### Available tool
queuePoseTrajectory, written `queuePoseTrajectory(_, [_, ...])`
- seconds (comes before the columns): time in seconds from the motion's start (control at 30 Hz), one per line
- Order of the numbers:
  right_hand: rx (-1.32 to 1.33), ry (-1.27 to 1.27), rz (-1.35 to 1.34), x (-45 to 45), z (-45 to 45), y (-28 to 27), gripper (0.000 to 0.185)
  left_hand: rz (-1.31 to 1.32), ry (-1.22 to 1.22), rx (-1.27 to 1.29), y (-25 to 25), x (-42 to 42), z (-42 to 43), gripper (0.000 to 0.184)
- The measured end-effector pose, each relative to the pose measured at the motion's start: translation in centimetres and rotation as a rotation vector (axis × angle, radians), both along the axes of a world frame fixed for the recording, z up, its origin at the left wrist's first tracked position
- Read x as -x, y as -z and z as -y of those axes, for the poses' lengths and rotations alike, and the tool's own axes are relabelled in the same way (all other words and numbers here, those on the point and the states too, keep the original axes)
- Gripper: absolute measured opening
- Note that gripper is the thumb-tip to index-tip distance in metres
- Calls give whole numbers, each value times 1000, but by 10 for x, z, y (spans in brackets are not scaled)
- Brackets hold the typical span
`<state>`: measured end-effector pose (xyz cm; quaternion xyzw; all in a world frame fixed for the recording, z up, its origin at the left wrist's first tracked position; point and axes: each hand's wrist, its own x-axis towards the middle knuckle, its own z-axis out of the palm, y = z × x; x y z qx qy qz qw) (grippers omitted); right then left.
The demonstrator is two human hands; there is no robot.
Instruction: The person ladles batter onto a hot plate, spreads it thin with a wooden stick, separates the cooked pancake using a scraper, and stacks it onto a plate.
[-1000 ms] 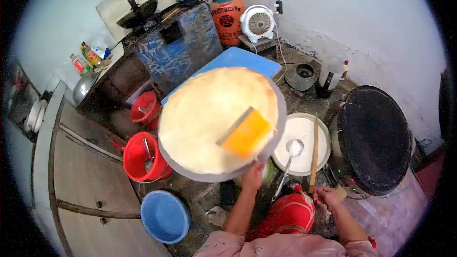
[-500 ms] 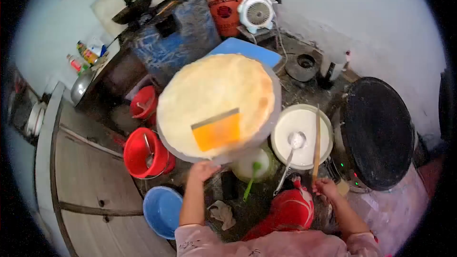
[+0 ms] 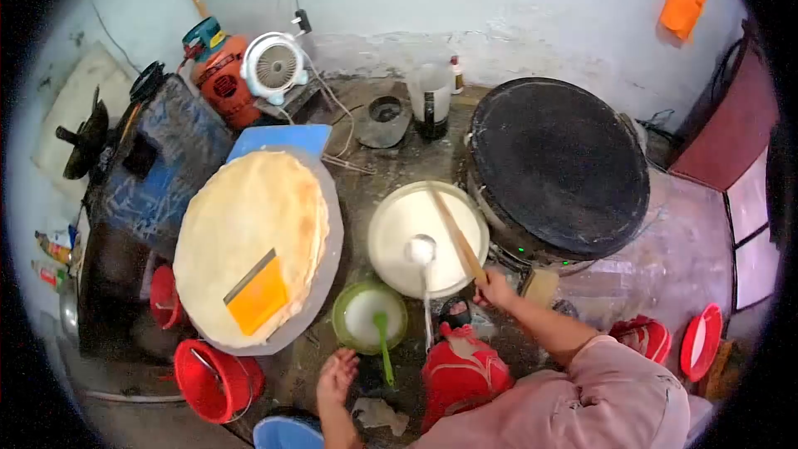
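My left hand (image 3: 338,374) is apart from everything, its fingers loosely curled and spread, below the green bowl (image 3: 370,316) with a green brush (image 3: 383,349). My right hand (image 3: 496,289) grips the lower end of a flat wooden stick (image 3: 455,237), which lies over the basin of white batter (image 3: 395,216). A ladle (image 3: 421,250) rests in that basin. At the left, a stack of round flatbreads (image 3: 241,224) sits on a grey round board (image 3: 332,241), with an orange scraper (image 3: 259,295) lying on top. A round black griddle (image 3: 559,166) stands at the right.
A white fan (image 3: 275,66) and an orange gas cylinder (image 3: 226,87) stand at the back left. A jug (image 3: 431,100) is by the wall. Red buckets (image 3: 218,382) and a blue basin (image 3: 287,432) sit at the lower left. A cloth (image 3: 380,416) lies near my left hand.
My view has turned right. My left hand has come away from the flatbread board. My right hand still holds the wooden stick, which now slants over the batter.
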<state>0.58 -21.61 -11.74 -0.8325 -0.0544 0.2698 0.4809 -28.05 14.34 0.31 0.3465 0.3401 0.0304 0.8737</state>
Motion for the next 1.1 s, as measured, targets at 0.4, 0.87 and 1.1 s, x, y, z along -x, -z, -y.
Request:
queuePoseTrajectory(0.4, [407,387,883,-112,122,-165,58,-282,-1,27,24,12,83,34])
queuePoseTrajectory(0.87, [315,-7,771,-58,88,-204,47,-223,49,46,48,10,103,29])
queuePoseTrajectory(1.1, [747,131,646,-47,131,-225,75,-194,84,64,52,23,98,29])
